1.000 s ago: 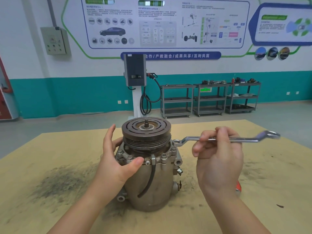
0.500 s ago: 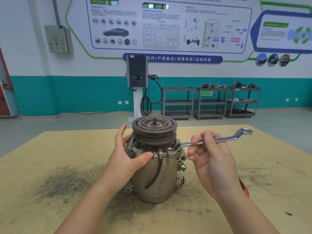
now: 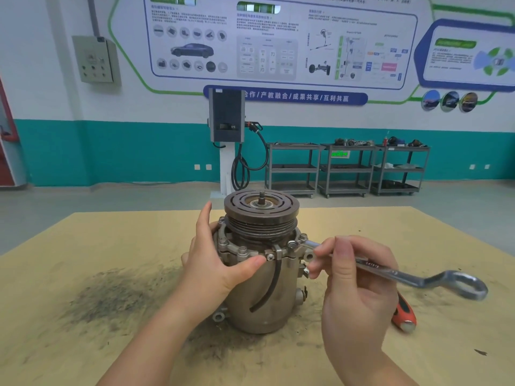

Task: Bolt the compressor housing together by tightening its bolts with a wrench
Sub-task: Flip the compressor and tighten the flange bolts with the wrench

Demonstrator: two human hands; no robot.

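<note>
2 hands grasp: left [image 3: 211, 271] steadies upright compressor [image 3: 262, 274], right [image 3: 354, 285] pinches wrench [image 3: 404, 277] pointing rightward.

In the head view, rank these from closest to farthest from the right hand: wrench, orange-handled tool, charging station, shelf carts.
1. wrench, held in the right hand.
2. orange-handled tool, on the table just right of it.
3. charging station and shelf carts, along the back wall: too close to call.
</note>
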